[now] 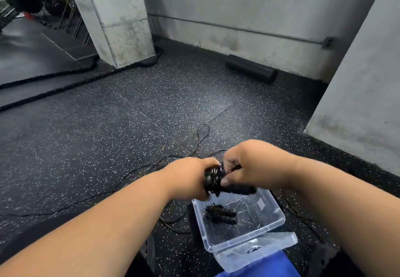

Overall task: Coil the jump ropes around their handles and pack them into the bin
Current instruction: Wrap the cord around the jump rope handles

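The left hand [190, 177] grips a pair of black handles [238, 189] with rope already wound thickly round them, held just above the far edge of the clear plastic bin [279, 218]. The right hand [251, 164] pinches the thin black rope [202, 133] beside the coil, fingers curled on the strand as if laying another turn. The rest of that rope trails away over the speckled floor [108, 136] in loose loops.

The likely trouble is the slack: the trailing line crosses other loose strands [171, 220] lying on the floor near the bin's left side, so pulling it in could snag or drag a tangle along. The springy cord could also slip off the handles if the left hand's grip eases before the end is tucked.

Inside the bin lies one finished bundle [219, 214], rope wrapped round its two handles, resting near the bin's left wall. The bin's lid [259, 253] appears to lie against its near edge.
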A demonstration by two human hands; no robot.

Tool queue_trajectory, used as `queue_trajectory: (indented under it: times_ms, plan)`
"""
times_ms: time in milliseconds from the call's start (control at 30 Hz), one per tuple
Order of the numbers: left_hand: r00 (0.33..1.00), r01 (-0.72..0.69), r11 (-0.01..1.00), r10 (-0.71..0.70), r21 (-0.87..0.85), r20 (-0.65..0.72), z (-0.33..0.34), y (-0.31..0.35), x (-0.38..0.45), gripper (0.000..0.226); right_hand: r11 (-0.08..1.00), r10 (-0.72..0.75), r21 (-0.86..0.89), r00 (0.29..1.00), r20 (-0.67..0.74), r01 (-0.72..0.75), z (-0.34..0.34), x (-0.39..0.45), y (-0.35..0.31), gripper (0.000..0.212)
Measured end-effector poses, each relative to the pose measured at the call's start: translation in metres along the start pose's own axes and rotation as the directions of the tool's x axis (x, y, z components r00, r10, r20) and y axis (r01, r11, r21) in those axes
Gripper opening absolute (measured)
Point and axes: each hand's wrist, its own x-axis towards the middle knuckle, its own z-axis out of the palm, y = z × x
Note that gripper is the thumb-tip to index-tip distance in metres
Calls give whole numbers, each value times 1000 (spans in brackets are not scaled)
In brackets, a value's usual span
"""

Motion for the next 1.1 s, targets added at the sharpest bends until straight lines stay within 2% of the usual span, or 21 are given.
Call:
queue_trajectory:
  times_ms: [100, 167, 233, 267, 300, 367, 433, 467, 567, 600, 633, 700, 733, 767, 833, 933, 1033, 1100]
  plan:
    - [990, -127, 971, 137, -200, 35, -3, 16, -7, 68, 937, -5, 350, 999, 45, -11, -7, 2, 23, 36]
    - [985, -142, 915, 169, -378, 40, -9, 17, -10, 63, 789, 0, 613, 999, 49, -30, -5, 4, 43, 32]
    - [982, -144, 811, 187, -567, 18, -18, 14, -14, 64, 639, 18, 767, 998, 66, -63, 3, 4, 55, 21]
    - [983, -152, 743, 183, -651, -21, -22, 11, -15, 67, 617, 35, 781, 995, 92, -94, 9, 3, 57, 20]
    - [985, -158, 669, 155, -726, -72, -26, 10, -16, 72, 642, 60, 754, 990, 131, -138, 15, 4, 55, 23]
    - [989, -121, 514, -15, -849, -150, -30, 3, -14, 81, 746, 122, 636, 979, 165, -200, 28, 5, 45, 31]
    - [975, -46, 379, -185, -924, -124, -29, -3, -9, 88, 839, 160, 498, 975, 154, -217, 37, 6, 31, 36]
    - [973, -9, 336, -215, -942, -86, -27, -4, -9, 87, 885, 163, 414, 975, 151, -212, 40, 8, 24, 36]
    - [969, 39, 189, -245, -981, -8, -13, 0, -2, 55, 974, 147, 154, 981, 126, -166, 47, 6, 6, 26]
    - [963, 33, 191, -269, -981, -20, -9, 1, 0, 47, 986, 141, 78, 984, 111, -150, 50, 4, 2, 23]
    - [952, 19, 279, -299, -960, -68, -5, 1, 3, 47, 990, 135, 15, 986, 99, -137, 50, 2, 1, 19]
    - [922, 76, 615, -344, -785, -180, 5, -10, 10, 62, 990, 118, -86, 991, 68, -112, 45, -2, -2, 14]
    - [912, 135, 732, -356, -668, -206, 7, -16, 11, 69, 987, 107, -124, 993, 47, -100, 40, -5, -3, 15]
    - [913, 178, 781, -357, -598, -195, 9, -22, 13, 73, 984, 95, -157, 995, 29, -89, 34, -7, -5, 16]
    - [944, 208, 811, -314, -547, -105, 9, -27, 13, 74, 978, 55, -202, 998, -14, -57, 19, -10, -5, 20]
    - [990, 143, 898, -134, -416, 50, 2, -19, 7, 72, 985, 23, -168, 995, -97, -39, 0, -11, 6, 23]
    - [988, 63, 944, -14, -324, 151, 2, -2, -2, 72, 1000, 19, -16, 996, -86, -20, -5, -13, 21, 20]
    - [975, 24, 936, 55, -350, 214, 4, 9, -6, 79, 992, 17, 125, 998, -65, -9, -1, -11, 29, 20]
